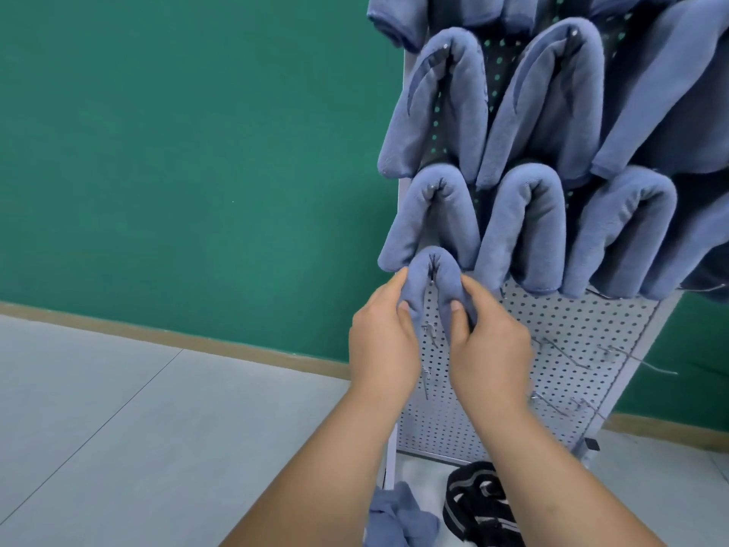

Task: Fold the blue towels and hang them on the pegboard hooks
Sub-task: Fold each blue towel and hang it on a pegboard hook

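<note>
The folded blue towel (434, 276) hangs in an upside-down U low on the pegboard (572, 321), its hump just above both hands. Left hand (382, 341) pinches the left-hanging half w/ thumb and fingers, and right hand (489, 349) pinches the right half the same way. The hands sit close side by side, towel between them.

Count: one towel in hand. Three hung towels (524, 230) are fully seen in the row right above and three more in the row over that, w/ others cut off at top and right edge. One loose towel (398, 519) lies on the floor (118, 428) beside a black shoe (477, 503). Bare hooks (631, 357) lower down — several, too thin and blurred for an exact no.
</note>
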### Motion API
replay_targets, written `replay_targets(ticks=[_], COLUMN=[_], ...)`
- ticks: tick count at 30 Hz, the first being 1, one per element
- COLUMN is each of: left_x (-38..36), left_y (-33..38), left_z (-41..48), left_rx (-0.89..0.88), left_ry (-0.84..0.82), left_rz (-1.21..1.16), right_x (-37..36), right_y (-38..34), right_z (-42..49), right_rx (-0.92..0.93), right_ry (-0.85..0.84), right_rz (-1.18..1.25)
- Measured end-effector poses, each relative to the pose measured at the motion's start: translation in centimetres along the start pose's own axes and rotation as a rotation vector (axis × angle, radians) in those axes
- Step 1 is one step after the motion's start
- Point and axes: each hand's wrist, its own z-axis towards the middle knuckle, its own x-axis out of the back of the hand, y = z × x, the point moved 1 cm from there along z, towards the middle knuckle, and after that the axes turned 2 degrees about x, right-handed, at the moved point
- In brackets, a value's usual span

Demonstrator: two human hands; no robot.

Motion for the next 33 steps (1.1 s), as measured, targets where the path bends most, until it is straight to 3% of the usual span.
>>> replay_targets(ticks=[10,20,26,33], left_x=[-3.0,-0.9,-1.1,-1.5], left_y=[-6.6,-9.7,-9.3,-12.4], left_z=[-1.4,-6.2,-10.9,-20.6], left_rx=[0.082,0.139,0.150,0.252], left_ry=[-0.156,-0.389,-0.685,-0.896], left_rz=[-0.025,0.325,0.473,0.426], right_x=[-2.9,0.6,4.1,8.6], right_y=[4.3,5.6,8.5,13.7], right_z=[-1.7,-6.8,-11.1,-17.7], right_rx=[-0.003,-0.007,0.092,0.183], right_ry=[-0.184,-0.439,-0.710,-1.254], right_rz=[-0.110,-0.197,-0.325,-0.670])
